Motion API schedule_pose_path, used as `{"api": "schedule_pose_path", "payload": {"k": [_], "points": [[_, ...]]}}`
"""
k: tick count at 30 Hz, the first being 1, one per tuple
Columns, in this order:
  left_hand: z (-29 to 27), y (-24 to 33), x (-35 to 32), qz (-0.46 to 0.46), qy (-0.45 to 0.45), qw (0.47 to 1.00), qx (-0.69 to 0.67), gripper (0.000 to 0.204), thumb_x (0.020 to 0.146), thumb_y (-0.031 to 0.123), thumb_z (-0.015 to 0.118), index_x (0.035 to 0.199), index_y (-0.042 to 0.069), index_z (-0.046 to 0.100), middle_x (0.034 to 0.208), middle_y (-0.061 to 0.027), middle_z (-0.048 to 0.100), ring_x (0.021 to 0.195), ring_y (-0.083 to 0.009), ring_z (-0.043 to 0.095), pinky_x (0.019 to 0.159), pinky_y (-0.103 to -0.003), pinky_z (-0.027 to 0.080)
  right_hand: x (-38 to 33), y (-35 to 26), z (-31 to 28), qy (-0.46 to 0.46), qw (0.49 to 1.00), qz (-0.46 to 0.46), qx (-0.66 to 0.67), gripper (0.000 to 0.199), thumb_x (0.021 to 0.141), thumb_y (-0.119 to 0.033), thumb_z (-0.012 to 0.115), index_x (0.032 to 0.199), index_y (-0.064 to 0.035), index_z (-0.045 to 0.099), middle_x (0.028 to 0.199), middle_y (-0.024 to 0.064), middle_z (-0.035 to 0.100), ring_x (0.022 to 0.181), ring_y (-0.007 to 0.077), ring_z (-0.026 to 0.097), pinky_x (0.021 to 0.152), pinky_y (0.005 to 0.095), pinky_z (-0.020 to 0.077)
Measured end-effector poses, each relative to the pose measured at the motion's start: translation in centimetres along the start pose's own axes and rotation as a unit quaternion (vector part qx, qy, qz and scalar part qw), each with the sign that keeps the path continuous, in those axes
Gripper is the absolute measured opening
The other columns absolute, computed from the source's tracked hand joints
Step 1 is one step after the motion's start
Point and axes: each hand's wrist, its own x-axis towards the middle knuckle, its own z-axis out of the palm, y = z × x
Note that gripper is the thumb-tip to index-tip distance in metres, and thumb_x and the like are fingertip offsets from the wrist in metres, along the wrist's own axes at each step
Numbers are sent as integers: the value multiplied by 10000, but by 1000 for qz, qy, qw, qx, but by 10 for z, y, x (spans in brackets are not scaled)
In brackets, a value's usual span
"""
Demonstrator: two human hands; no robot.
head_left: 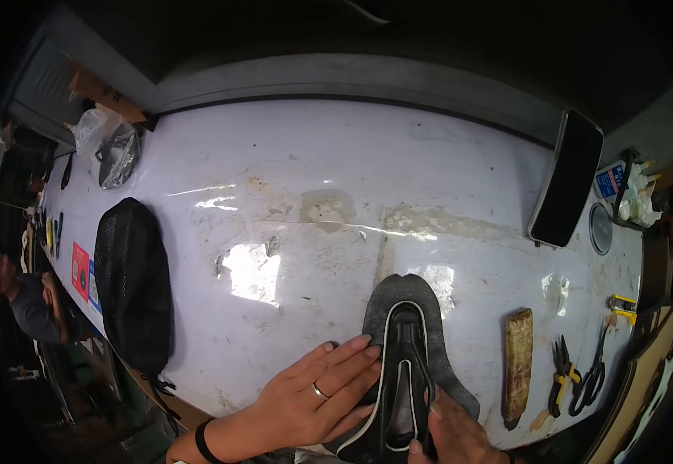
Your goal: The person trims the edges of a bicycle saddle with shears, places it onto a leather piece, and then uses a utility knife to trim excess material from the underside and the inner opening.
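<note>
Bicycle saddle (404, 371), black with a white rim, lies underside up on black cover material (421, 305) at the white table's (313, 170) near edge. Left hand (313, 394) presses flat, fingers (356, 356) spread, against its left side. Right hand (452, 433) curls fingertips on its right rim. Pliers (562, 375), scissors (593, 371) and a wooden block (517, 367) lie to the right.

The picture is bright in the middle and very dark all round the rim, where the corners go black. Light from above bounces off the shiny white table (336, 178) and makes white glare patches near its middle, with a thin bright streak across it. The round lens bends the table's straight edges into curves, things at the far left and right sides look squashed and fuzzy, and the middle looks sharp.
</note>
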Motion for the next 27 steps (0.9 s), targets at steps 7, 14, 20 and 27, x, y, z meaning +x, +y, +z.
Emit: {"api": "schedule_pose_path", "payload": {"k": [7, 14, 20, 27], "points": [[3, -1, 2, 2, 0, 1000, -3, 421, 951, 277, 717, 1281, 16, 696, 1395, -115, 646, 1396, -268, 559, 1190, -418, 384, -1, 1, 0, 1, 1000, 3, -2, 695, 865, 0, 701, 1460, 204, 405, 1325, 445, 550, 1186, 591, 607, 994, 552, 529], [-4, -9, -1, 1, 9, 1000, -1, 440, 930, 255, 729, 1281, -6, 684, 1393, -138, 643, 1385, -286, 564, 1150, -439, 435, 7, 0, 8, -5, 1000, -2, 11, 701, 869, 6, 691, 1472, 202, 392, 1328, 444, 549, 1175, 592, 609, 994, 554, 528], [16, -7, 0, 65, 96, 987, -113, 499, 853, 119, 732, 1262, -141, 612, 1413, -273, 575, 1424, -434, 488, 1138, -526, 444, -15, -7, 3, 10, 997, 59, -41, 533, 994, -87, 628, 1418, 193, 467, 1360, 417, 557, 1197, 582, 593, 1017, 536, 506], [27, 2, -32, 118, 300, 936, -142, 464, 836, 24, 673, 1271, -130, 617, 1416, -305, 532, 1367, -494, 511, 1093, -573, 453, -16, -16, 12, 18, 994, 105, -2, 544, 1026, -124, 580, 1492, 124, 444, 1459, 358, 522, 1320, 509, 542, 1089, 483, 439]]}}
